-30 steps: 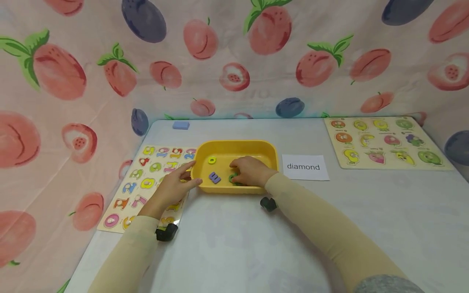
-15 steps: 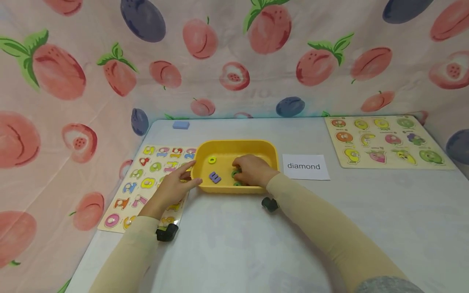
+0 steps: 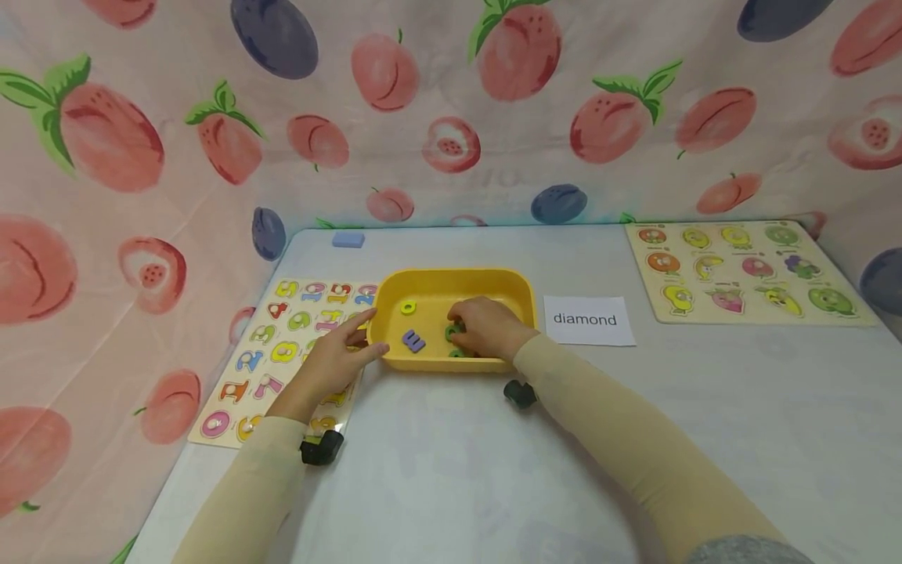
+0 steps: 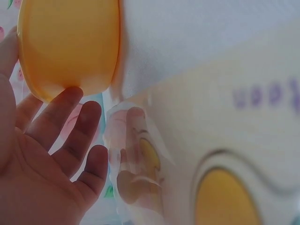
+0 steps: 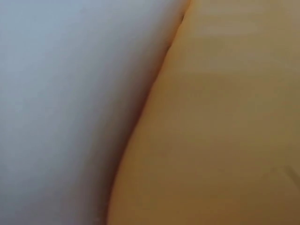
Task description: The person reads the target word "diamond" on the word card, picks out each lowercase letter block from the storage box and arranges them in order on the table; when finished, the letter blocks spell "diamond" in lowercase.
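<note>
A: Head view, the grip first?
B: Right hand [image 3: 486, 329], one, reaching down inside a yellow tray [image 3: 423, 365]; fingers bent, thumb and fingertips near each other; whether it pinches anything, I cannot tell.
A: Pieces, relative to that grip?
B: Green piece [image 3: 451, 334], one, in the narrow gap at the thumb and fingertips, partly covered; second green piece [image 3: 456, 354], just below the thumb, by the near wall; purple letter [image 3: 413, 341], to the left, apart from the fingers; yellow ring-shaped piece [image 3: 408, 308], farther left and back; all in the tray.
A: Left hand [image 3: 333, 362]?
B: At the tray's left end, thumb and fingers spread about the corner; beneath it, a number board [image 3: 267, 350].
A: Remainder?
B: Card [image 3: 589, 333] printed "diamond", right of the tray; fruit board [image 3: 750, 291], far right; blue block [image 3: 348, 240], back left.
A: Left wrist view?
B: Fingers apart, gently bent; one fingertip against the tray's end wall; board alongside, blurred.
A: Right wrist view?
B: Yellow tray wall beside white tabletop [image 5: 56, 112]; blurred; the grip cannot be judged from here.
</note>
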{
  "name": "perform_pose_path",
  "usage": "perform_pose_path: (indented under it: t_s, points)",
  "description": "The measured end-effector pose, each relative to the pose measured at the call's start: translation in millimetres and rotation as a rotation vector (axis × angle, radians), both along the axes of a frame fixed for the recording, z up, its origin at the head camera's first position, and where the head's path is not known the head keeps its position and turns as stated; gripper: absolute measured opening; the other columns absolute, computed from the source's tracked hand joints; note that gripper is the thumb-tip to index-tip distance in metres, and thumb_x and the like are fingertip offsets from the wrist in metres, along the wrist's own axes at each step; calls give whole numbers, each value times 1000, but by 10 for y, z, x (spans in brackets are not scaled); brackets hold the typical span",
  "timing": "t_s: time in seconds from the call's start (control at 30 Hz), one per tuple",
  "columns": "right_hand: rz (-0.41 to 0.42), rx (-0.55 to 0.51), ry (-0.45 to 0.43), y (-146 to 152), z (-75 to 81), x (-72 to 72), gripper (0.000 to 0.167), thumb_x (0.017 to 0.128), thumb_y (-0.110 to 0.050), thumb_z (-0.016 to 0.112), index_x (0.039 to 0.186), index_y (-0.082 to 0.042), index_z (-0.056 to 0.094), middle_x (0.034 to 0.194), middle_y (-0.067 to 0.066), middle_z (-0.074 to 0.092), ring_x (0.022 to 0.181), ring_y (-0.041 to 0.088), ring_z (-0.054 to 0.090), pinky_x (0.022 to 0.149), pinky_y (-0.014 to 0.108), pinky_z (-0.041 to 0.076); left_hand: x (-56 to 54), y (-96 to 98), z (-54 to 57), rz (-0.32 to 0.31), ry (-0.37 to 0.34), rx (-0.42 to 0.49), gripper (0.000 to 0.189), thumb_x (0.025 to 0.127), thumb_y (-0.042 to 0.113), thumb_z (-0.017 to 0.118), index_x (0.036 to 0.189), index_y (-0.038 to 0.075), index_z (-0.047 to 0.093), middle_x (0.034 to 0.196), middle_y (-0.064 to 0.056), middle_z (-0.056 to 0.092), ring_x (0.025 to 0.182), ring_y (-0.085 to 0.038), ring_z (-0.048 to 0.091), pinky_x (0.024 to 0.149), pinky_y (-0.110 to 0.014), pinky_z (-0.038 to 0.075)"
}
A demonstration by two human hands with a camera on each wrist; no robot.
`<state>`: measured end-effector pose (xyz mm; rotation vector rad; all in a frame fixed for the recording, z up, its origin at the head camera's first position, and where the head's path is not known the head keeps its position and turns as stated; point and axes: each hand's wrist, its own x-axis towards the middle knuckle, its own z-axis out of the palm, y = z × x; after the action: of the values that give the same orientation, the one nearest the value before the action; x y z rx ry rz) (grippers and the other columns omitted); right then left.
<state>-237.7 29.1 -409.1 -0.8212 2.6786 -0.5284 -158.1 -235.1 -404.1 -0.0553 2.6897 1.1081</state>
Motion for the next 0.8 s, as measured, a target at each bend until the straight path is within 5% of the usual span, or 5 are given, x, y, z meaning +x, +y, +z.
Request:
perform_pose_path:
  t_s: [0.4, 0.8]
  points:
    - [-120, -127, -50, 140, 178, 18, 44, 99, -32, 64, 138, -11, 60, 133, 6, 62, 115, 22, 60, 102, 39, 47, 2, 4, -6, -1, 6, 3, 74, 94, 48, 67, 158, 33, 32, 146, -20, 51, 134, -35, 47, 112, -59, 30]
    - [-96, -132, 120, 477, 461, 27, 41, 98, -27, 66, 132, -5, 65, 127, 12, 66, 121, 32, 58, 107, 46, 42, -4, 2, -11, 4, 0, -7, 75, 94, 48, 67, 158, 33, 31, 146, -19, 50, 134, -35, 47, 112, -59, 30]
